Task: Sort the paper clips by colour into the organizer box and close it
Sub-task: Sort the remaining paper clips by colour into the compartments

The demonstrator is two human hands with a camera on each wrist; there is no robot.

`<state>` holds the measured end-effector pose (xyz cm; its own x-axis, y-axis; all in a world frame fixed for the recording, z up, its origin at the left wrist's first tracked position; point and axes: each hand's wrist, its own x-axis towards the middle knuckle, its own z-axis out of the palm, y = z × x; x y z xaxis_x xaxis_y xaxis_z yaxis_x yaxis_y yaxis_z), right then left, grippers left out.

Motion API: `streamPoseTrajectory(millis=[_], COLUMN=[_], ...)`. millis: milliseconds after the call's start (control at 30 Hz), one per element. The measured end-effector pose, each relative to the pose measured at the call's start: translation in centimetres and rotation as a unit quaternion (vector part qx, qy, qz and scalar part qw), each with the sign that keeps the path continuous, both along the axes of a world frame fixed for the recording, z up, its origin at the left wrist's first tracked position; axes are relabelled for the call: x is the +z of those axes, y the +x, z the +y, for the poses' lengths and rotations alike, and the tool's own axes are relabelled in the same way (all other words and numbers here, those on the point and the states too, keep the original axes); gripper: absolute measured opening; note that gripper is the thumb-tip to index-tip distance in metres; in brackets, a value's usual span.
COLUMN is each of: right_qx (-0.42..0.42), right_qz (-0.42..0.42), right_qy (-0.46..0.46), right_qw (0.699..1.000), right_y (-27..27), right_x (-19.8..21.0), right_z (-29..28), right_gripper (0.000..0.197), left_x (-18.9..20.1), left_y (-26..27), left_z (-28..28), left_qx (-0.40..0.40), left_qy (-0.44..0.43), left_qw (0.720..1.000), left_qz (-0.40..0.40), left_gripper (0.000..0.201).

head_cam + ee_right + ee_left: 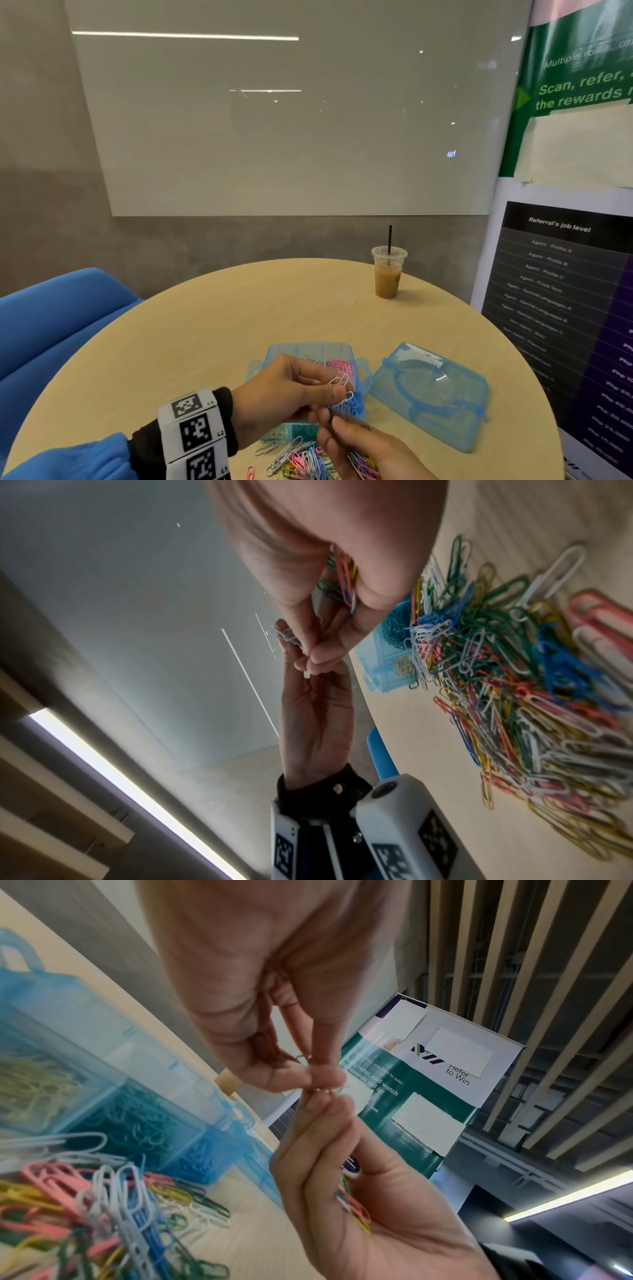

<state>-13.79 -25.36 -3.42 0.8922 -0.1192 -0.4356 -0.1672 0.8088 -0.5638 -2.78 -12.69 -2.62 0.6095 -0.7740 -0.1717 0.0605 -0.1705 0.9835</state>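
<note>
Over the open blue organizer box (274, 354), my left hand (337, 390) pinches a few white paper clips (342, 381) between thumb and fingers. My right hand (327, 416) comes up from below, its fingertips meeting the left's. It holds a mixed bunch of coloured clips (363, 466) in its curled palm. In the left wrist view the two pinches (320, 1080) touch and the palm bunch (354, 1208) shows. The right wrist view shows the white clips (286, 637) in the left hand (298, 653). Pink clips (340, 366) fill one compartment; blue and green ones (137, 1123) fill others.
A loose pile of mixed clips (294, 459) lies on the round wooden table (205, 325) near its front edge. The box's blue lid (431, 394) lies flat to the right. An iced-coffee cup (388, 277) stands far back. A blue chair (51, 335) is at left and a banner (565, 308) at right.
</note>
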Motion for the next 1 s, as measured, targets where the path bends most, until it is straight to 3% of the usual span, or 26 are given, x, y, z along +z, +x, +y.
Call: streamPoseTrajectory(millis=[67, 133, 233, 433, 600, 700, 800, 933, 1000], right_qx=[0.070, 0.068, 0.090, 0.106, 0.111, 0.088, 0.056, 0.030, 0.021], right_qz=[-0.033, -0.019, -0.016, 0.008, 0.006, 0.010, -0.015, -0.015, -0.011], right_qy=[-0.034, -0.032, -0.116, -0.114, -0.095, -0.023, 0.016, 0.047, 0.080], right_qw=[0.996, 0.997, 0.989, 0.988, 0.989, 0.996, 0.998, 0.998, 0.997], right_y=[0.0, -0.1, -0.4, -0.4, 0.0, -0.1, -0.8, -1.5, -1.5], right_x=[-2.0, -2.7, -2.8, -3.0, -2.9, -2.4, -1.5, -1.5, -1.9], right_z=[0.9, 1.1, 1.4, 1.0, 0.4, 0.6, 0.9, 0.6, 0.2], right_gripper=[0.033, 0.037, 0.034, 0.029, 0.030, 0.022, 0.014, 0.032, 0.050], left_x=[-0.2, -0.3, -0.4, 0.0, 1.4, 0.8, 0.0, 0.0, 0.4], left_y=[-0.3, -0.5, -0.5, 1.2, 6.1, 9.4, 10.7, 9.7, 7.9], left_z=[0.0, 0.0, 0.1, 0.4, -0.1, -0.7, -1.1, -1.6, -1.7], left_qx=[-0.002, -0.006, -0.009, 0.040, 0.124, 0.141, 0.094, 0.075, 0.062], left_qy=[-0.006, -0.011, -0.011, -0.029, 0.015, 0.131, 0.242, 0.301, 0.262], left_qw=[1.000, 0.999, 0.999, 0.998, 0.988, 0.960, 0.928, 0.861, 0.859], left_qz=[0.019, 0.037, 0.045, 0.049, -0.086, -0.205, -0.267, -0.402, -0.435], left_gripper=[0.019, 0.016, 0.022, 0.034, 0.018, 0.022, 0.034, 0.041, 0.034])
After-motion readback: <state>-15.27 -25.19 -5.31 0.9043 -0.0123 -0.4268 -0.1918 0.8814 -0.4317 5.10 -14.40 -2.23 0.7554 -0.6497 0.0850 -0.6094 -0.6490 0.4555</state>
